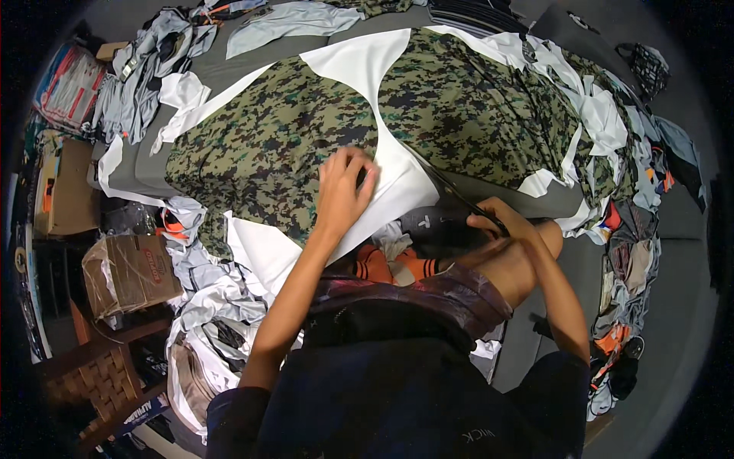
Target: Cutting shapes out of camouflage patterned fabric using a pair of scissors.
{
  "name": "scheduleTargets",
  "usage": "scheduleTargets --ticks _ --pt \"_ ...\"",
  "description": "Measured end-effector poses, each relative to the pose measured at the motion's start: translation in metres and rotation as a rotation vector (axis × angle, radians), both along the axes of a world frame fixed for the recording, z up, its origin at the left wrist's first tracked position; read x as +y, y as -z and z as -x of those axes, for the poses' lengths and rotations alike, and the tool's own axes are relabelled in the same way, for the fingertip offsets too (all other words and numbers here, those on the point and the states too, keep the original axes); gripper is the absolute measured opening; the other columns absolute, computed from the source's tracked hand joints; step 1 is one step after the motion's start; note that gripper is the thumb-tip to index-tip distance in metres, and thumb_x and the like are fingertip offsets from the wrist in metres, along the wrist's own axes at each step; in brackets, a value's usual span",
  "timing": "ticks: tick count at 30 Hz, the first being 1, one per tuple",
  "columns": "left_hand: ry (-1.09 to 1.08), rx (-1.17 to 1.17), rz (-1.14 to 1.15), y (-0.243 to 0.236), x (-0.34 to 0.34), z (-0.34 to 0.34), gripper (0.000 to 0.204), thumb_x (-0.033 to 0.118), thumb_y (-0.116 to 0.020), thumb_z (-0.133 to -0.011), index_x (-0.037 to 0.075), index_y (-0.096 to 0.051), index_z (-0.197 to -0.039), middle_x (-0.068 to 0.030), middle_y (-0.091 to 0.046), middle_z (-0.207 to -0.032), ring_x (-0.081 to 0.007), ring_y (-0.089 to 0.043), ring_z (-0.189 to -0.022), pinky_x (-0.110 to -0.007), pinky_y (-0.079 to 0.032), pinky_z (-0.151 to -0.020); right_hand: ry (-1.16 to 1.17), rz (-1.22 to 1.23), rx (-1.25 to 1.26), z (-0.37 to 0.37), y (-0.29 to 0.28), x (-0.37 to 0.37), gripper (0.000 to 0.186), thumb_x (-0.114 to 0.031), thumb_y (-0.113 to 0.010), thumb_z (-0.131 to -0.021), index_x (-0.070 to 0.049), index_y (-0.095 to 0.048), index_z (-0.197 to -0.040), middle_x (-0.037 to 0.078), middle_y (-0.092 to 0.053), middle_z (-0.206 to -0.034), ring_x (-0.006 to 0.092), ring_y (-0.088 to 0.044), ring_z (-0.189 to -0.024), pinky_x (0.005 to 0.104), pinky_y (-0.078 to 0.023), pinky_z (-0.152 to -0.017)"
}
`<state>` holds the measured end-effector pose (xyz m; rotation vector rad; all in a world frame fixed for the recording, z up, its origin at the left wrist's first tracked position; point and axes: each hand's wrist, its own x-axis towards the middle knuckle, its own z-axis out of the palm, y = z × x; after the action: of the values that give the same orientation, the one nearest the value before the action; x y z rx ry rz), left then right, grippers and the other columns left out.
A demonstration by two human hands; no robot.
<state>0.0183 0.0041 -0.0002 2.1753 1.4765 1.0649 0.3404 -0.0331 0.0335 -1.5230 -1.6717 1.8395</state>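
Observation:
Two large camouflage fabric pieces [260, 145] [474, 107] lie spread over white fabric [401, 172] on a grey cushioned surface. My left hand [344, 191] rests on the left piece beside the white fabric, fingers bent and slightly apart, holding nothing visible. At the lower edge of the right piece, my right hand [493, 222] is closed on a long dark tool [466, 200] resembling scissors, which points up and left along the fabric edge. Part of this tool is hidden by my fingers. Below, my feet in orange socks [367, 264] show past the white fabric.
Cardboard boxes [122, 271], a stack of packaged items [69, 84] and a woven wooden piece [88, 398] stand at the left. Heaps of white and grey cloth [218, 321] lie beside them. More mixed scraps [634, 260] run down the right, and dark folded material [474, 14] sits at the back.

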Motion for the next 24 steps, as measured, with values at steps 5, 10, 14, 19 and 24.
scheduleTargets --ticks 5,10,14,19,24 --pt "0.171 -0.021 0.004 0.007 0.060 -0.009 0.047 0.039 -0.061 -0.087 0.005 -0.056 -0.118 -0.0110 -0.050 -0.129 -0.0301 -0.046 -0.119 -0.041 -0.033 -0.101 -0.014 -0.015 -0.038 0.002 -0.005 0.008 0.040 -0.026 -0.065 -0.090 -0.010 -0.050 -0.057 -0.003 -0.045 -0.051 0.0055 -0.037 -0.045 0.0219 -0.029 -0.043" --pt "0.148 0.364 -0.100 0.030 0.091 0.005 0.085 0.065 -0.055 -0.083 0.007 -0.038 -0.143 -0.0126 -0.034 -0.150 -0.0337 -0.030 -0.139 -0.045 -0.024 -0.111 -0.028 -0.003 -0.028 0.009 -0.010 0.013 0.039 -0.026 -0.065 -0.090 -0.010 -0.051 -0.058 -0.003 -0.045 -0.052 0.0051 -0.037 -0.045 0.0213 -0.030 -0.043" --pt "0.102 0.495 0.068 0.027 0.090 0.021 0.112 0.082 -0.047 -0.074 0.005 -0.020 -0.150 -0.0144 -0.017 -0.157 -0.0328 -0.014 -0.145 -0.045 -0.016 -0.115 -0.044 0.031 -0.052 0.011 -0.017 0.015 0.039 -0.027 -0.065 -0.091 -0.010 -0.052 -0.059 -0.004 -0.045 -0.053 0.0047 -0.036 -0.045 0.0212 -0.030 -0.042" --pt "0.084 0.563 0.129 0.020 0.088 0.013 0.117 0.082 -0.049 -0.072 -0.001 -0.019 -0.149 -0.0183 -0.015 -0.157 -0.0324 -0.013 -0.145 -0.045 -0.014 -0.116 -0.072 -0.012 -0.070 0.009 -0.010 0.018 0.039 -0.029 -0.066 -0.091 -0.010 -0.052 -0.059 -0.004 -0.044 -0.052 0.0044 -0.036 -0.044 0.0211 -0.029 -0.041" --pt "0.140 0.412 0.009 0.036 0.082 -0.013 0.122 0.083 -0.051 -0.070 -0.004 -0.018 -0.148 -0.0204 -0.014 -0.156 -0.0325 -0.012 -0.145 -0.045 -0.013 -0.116 -0.060 -0.009 -0.061 0.009 -0.003 0.019 0.040 -0.031 -0.066 -0.090 -0.009 -0.052 -0.059 -0.005 -0.044 -0.052 0.0044 -0.036 -0.044 0.0209 -0.030 -0.042"
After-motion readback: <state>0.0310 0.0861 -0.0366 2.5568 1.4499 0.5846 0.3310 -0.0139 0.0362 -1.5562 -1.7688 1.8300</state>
